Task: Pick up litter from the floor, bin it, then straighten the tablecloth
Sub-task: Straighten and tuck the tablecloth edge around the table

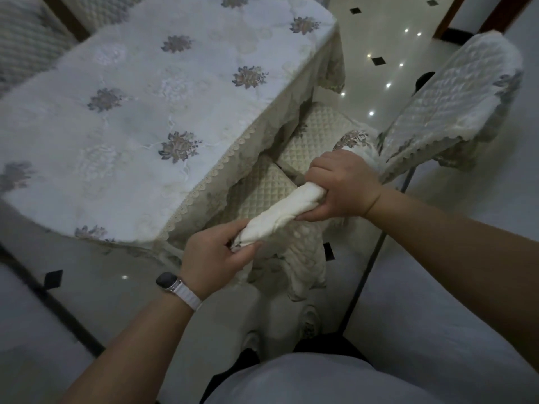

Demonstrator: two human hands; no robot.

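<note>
A white tablecloth [140,112] with grey embroidered flowers and a lace border covers the table at upper left; its near edge hangs down over the chairs. In front of me a bunched roll of white cloth [288,212] runs along the top of a chair back. My left hand [213,255], with a watch on its wrist, pinches the roll's lower left end. My right hand [341,188] grips the upper right end with its fingers wrapped round it. Below the roll hangs the chair's quilted cover [300,255]. No litter shows on the floor.
Quilted cream seat cushions [315,135] are tucked under the table edge. A second covered chair [455,103] stands at the right. The glossy tiled floor [373,39] with small black diamonds lies beyond. My shoes [309,322] are below the chair.
</note>
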